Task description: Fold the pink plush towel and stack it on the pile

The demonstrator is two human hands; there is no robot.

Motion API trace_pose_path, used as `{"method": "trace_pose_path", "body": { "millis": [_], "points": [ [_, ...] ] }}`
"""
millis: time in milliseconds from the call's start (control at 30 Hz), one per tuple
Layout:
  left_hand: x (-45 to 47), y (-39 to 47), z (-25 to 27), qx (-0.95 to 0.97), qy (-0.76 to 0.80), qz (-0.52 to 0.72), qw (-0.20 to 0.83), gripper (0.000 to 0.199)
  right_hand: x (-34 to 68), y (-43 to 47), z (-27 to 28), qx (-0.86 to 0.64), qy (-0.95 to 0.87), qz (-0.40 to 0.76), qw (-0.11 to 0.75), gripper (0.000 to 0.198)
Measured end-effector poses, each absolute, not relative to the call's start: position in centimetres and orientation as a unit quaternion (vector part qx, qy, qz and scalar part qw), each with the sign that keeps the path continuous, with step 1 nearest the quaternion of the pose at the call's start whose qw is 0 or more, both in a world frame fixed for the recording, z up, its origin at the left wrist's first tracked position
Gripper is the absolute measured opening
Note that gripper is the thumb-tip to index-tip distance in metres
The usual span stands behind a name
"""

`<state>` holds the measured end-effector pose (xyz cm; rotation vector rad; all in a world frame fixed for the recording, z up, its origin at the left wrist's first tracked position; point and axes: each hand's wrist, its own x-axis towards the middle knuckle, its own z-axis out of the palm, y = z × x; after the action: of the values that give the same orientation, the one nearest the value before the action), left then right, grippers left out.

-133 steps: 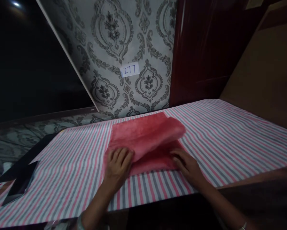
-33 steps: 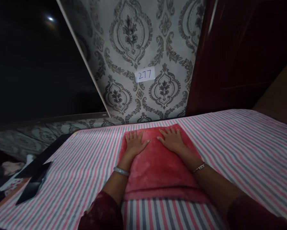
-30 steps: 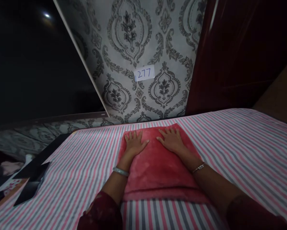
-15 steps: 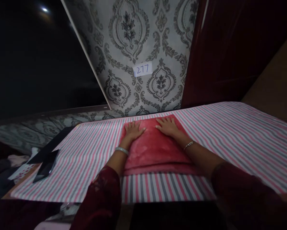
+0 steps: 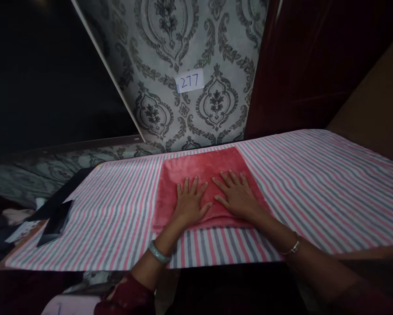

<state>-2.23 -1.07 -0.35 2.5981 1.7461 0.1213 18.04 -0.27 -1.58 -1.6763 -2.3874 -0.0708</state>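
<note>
From my end: red towel (image 5: 201,175) lies folded into a flat rectangle on the striped cloth (image 5: 314,183) covering the bench, near its middle, w/ the far edge close to the patterned wall panel (image 5: 183,39). Left hand (image 5: 191,203) and right hand (image 5: 237,197) both rest palm-down on the near half of the towel, side by side, thumbs almost meeting. Fingers (image 5: 231,178) spread and flat, not gripping anything, just pressing on the pile.

Progress, as I judge it: the fold looks made, edges roughly squared, top surface mostly smooth. A lower layer seems to peek out along the near edge, but light is dim so I can't be sure. What's left is prob. only more smoothing or another fold to make it smaller.

Elsewhere: paper label (image 5: 190,81) reading 277 on the wall panel, dark flat object (image 5: 54,221) at the bench's left end, well apart from the towel
</note>
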Motion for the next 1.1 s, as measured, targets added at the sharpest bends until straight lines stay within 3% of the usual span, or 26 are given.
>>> {"method": "trace_pose_path", "body": {
  "millis": [533, 733, 933, 1100],
  "points": [
    [-3.4, -2.1, 1.2, 0.824, 0.563, 0.059, 0.009, 0.064, 20.0, -0.5, -2.4, -0.551, -0.816, -0.015, 0.177, 0.055],
    [-9.0, -4.4, 0.4, 0.72, 0.681, 0.133, -0.004, 0.062, 24.9, -2.7, -4.7, -0.617, -0.723, 0.097, 0.294, 0.066],
    [-14.1, -5.1, -1.3, 0.539, 0.691, 0.406, 0.259, 0.071, 26.5, -3.4, -5.7, -0.668, -0.629, 0.201, 0.345, 0.07],
    [-14.1, -4.5, 0.2, 0.38, 0.667, 0.475, 0.43, 0.088, 26.6, -2.0, -5.0, -0.682, -0.578, 0.26, 0.364, 0.073]
  ]
}}
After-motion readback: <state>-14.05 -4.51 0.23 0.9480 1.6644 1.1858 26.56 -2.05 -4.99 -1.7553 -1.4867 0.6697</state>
